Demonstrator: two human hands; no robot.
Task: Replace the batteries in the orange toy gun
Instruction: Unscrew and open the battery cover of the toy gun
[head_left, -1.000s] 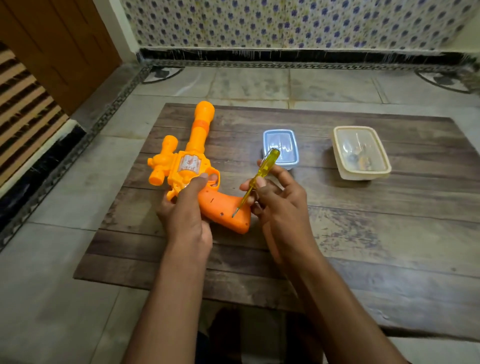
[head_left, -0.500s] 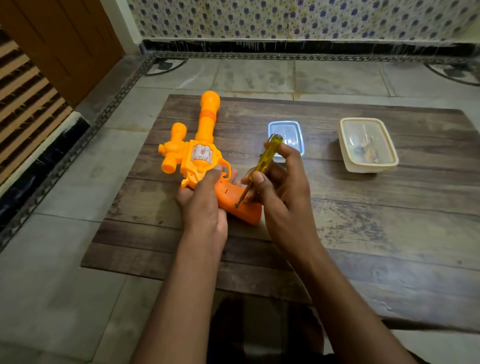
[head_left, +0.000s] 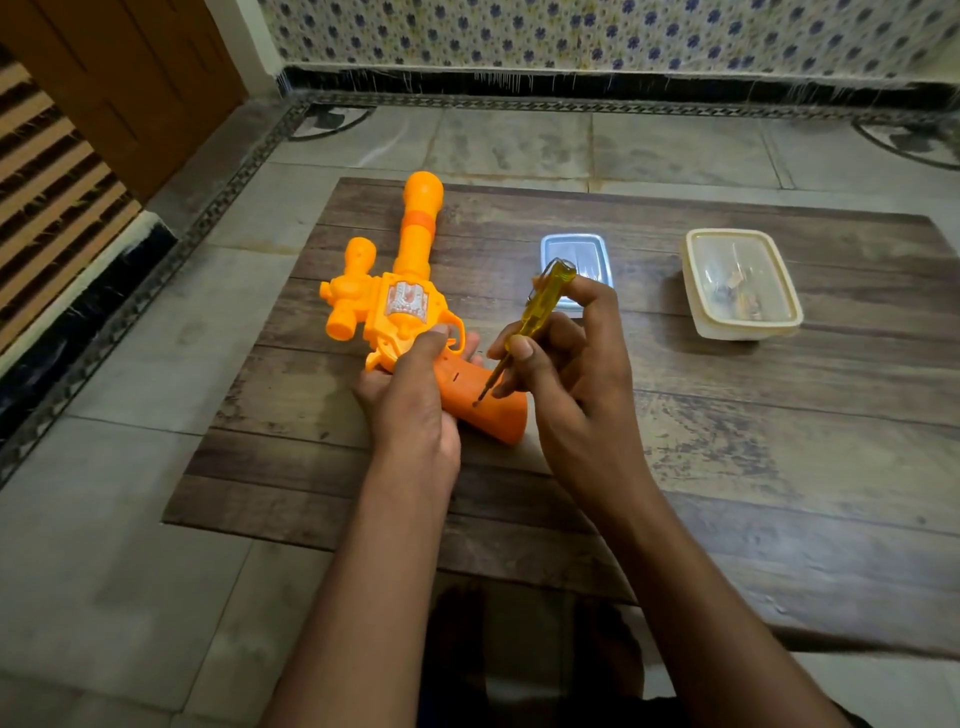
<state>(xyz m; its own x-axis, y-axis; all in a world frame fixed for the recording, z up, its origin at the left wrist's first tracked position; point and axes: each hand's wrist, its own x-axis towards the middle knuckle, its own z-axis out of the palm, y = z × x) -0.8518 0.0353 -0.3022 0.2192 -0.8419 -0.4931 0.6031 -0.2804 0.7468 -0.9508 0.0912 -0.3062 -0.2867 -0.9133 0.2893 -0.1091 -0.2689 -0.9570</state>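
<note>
— Where is the orange toy gun (head_left: 410, 306) sitting?

— It is lying on the wooden desk (head_left: 727, 467), toward the left edge, barrel pointing away from the person and its handle angled back toward them. The left hand (head_left: 410, 410) is curling its fingers round the gun where the body meets the handle, steadying it.

— And the other grip?

— The right hand (head_left: 571, 374) is pinching a yellow screwdriver (head_left: 540, 312), forefinger capping the top of its handle, and the tip is touching a small hole in the gun's handle.

— Any room around the gun?

— Right of the gun, just beyond the screwdriver, a small blue-lidded box (head_left: 574, 249) is resting; farther right, well apart, a cream container (head_left: 743, 286) with small bits inside is standing near the desk's far right side. Nearer than the gun, bare wood is running to the desk's front edge.
</note>
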